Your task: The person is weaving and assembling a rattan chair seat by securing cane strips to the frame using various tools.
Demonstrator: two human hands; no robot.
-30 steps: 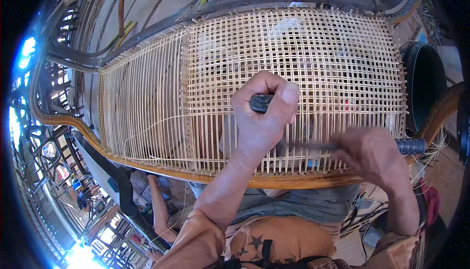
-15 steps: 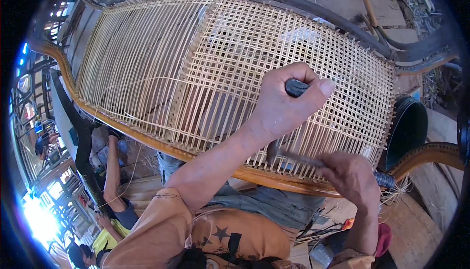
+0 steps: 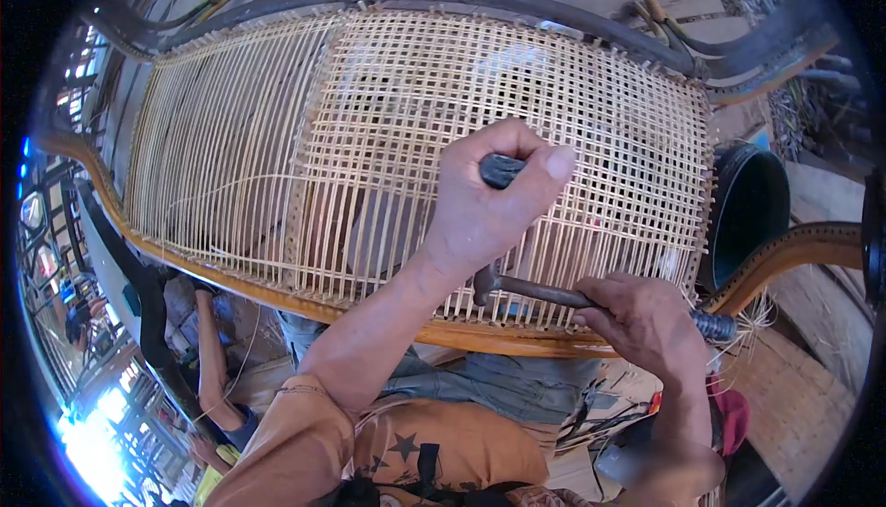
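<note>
Left of the woven cane panel's (image 3: 425,83) front edge, another person's arm (image 3: 212,350) is showing, while the yellow clothing beside it is showing less than half a second ago. A loose strand (image 3: 240,180) is still lying across the panel's open-laced left part. The panel itself is sitting squarer to the view than in the last frame. Over the middle of the panel, the left hand (image 3: 489,193) is keeping its grip closed around a dark handle (image 3: 503,171), whose lower end is hidden. Over the panel's front strip, the hammer (image 3: 544,292), blurred earlier, is now appearing sharp, its head beside the left wrist. At the panel's front right, the right hand (image 3: 641,318) is gripping the hammer's shaft. Beyond the panel's right edge, a dark green container (image 3: 752,221) is lying on its side.
</note>
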